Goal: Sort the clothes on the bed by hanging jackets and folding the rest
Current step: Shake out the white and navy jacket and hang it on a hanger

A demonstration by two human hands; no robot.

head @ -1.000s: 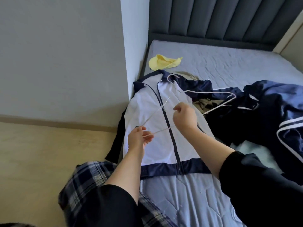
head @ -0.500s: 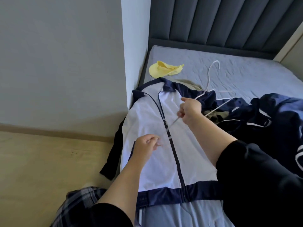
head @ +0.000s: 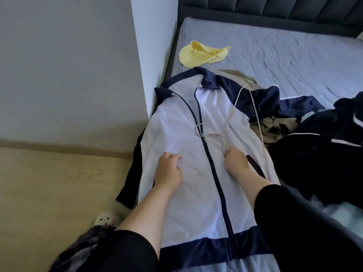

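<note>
A white zip-up jacket (head: pixel 188 197) with navy collar, sleeves and hem lies flat, front up, along the bed's left edge. A thin white wire hanger (head: pixel 255 114) rests across its right chest. My right hand (head: pixel 236 161) is closed on the hanger's lower end, just right of the zip. My left hand (head: pixel 170 169) presses on the jacket's left panel with fingers curled, holding nothing that I can make out. A yellow cap (head: pixel 202 54) sits beyond the collar.
To the right lies a heap of dark navy clothes (head: pixel 322 146) with white stripes, over an olive garment (head: pixel 273 124). The grey mattress (head: pixel 284 55) stretches to a padded headboard. A white wall corner (head: pixel 155 55) touches the bed's left side; wooden floor is below it.
My right hand has brought the hanger down from the air onto the jacket's chest. My left hand let go of the hanger and dropped flat on the left panel. The view tilted down.
</note>
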